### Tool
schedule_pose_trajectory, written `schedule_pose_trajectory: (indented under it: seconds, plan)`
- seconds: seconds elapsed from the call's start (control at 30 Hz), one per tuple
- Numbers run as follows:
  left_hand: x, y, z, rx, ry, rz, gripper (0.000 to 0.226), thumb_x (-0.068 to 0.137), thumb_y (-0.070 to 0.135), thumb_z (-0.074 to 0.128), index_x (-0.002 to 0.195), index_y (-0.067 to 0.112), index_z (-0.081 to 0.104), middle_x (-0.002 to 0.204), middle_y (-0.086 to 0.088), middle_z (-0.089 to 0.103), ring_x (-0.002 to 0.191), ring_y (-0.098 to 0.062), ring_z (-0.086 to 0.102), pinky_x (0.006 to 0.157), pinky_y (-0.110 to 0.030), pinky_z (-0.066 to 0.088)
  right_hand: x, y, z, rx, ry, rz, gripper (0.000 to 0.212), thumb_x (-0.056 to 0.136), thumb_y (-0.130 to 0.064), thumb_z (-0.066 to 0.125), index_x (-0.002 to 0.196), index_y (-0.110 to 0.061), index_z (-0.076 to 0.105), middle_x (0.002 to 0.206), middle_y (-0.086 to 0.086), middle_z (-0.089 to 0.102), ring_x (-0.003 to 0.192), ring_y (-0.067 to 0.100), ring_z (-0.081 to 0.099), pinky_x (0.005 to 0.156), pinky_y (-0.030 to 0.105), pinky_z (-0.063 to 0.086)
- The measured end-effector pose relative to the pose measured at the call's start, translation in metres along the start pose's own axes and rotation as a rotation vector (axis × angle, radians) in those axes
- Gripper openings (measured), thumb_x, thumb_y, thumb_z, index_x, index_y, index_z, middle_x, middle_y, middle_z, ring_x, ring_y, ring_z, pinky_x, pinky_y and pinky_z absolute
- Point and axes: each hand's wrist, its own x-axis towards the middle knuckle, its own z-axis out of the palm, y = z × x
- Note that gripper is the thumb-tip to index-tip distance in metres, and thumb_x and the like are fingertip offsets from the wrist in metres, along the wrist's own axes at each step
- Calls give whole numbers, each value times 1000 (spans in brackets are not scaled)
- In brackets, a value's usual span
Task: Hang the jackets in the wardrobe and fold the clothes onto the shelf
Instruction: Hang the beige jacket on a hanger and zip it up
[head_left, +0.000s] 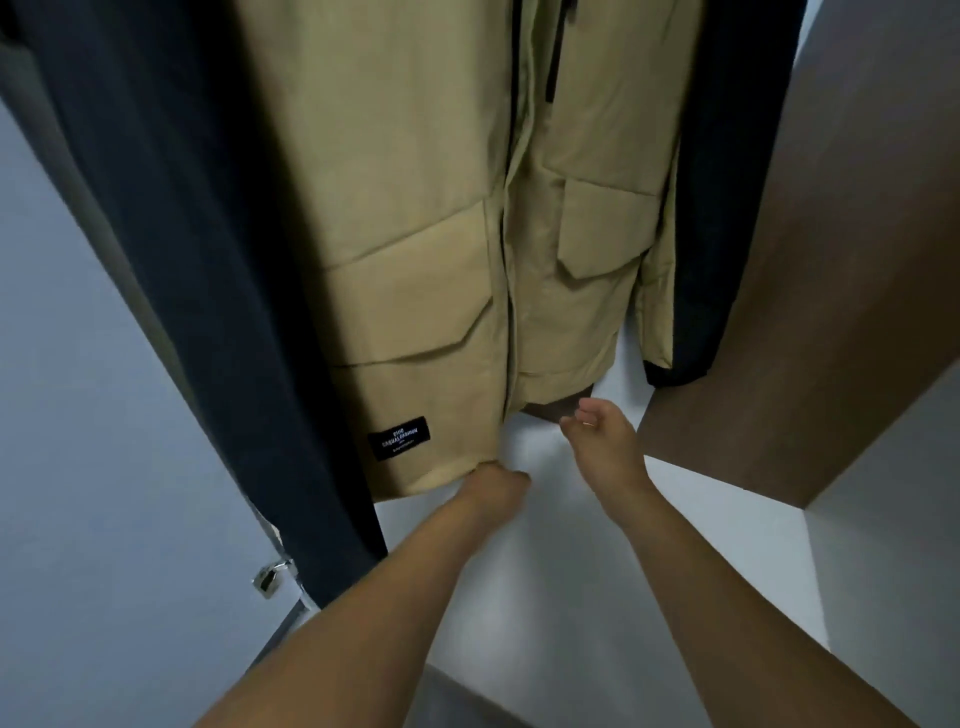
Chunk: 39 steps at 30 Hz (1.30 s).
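Observation:
A tan padded jacket (415, 234) with flap pockets and a black label hangs in front of me inside the wardrobe. My left hand (493, 480) grips its bottom hem at the front opening, fingers curled round the edge. Just below the hem's right side is my right hand (602, 431), fingers relaxed and slightly curled, holding nothing. A dark navy jacket (171, 260) hangs to the left of the tan one, and another dark garment (727, 208) hangs to its right.
The brown wardrobe side panel (831, 260) rises on the right. A white shelf or wardrobe floor (545, 571) lies below the hems. On the left is a pale wardrobe door (104, 519) with a metal hinge (270, 577).

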Motion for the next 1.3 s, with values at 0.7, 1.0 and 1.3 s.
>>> schedule_pose_trajectory:
  seconds: [0.7, 1.0, 1.3]
  plan:
    - [-466, 360, -175, 908, -39, 918, 47, 104, 31, 39, 147, 12, 39, 146, -9, 44, 125, -30, 46, 100, -39, 40, -345, -524, -243, -618, 196, 348, 45, 92, -20, 52, 136, -12, 46, 134, 12, 55, 119, 32, 54, 93, 35, 46]
    - [-582, 325, -154, 1036, -187, 1285, 47, 103, 31, 41, 146, 11, 40, 148, -6, 43, 132, -26, 39, 115, -38, 26, -502, -537, -264, -540, 335, 398, 56, 97, -19, 50, 150, -13, 32, 154, 7, 36, 139, 25, 38, 109, 32, 34]
    - [-748, 225, -106, 973, -450, 1597, 40, 97, 20, 54, 134, 3, 55, 133, -12, 57, 120, -34, 53, 108, -43, 39, -721, -494, -300, -492, 459, 530, 53, 95, -16, 53, 146, -12, 38, 149, 10, 42, 133, 27, 44, 99, 30, 41]
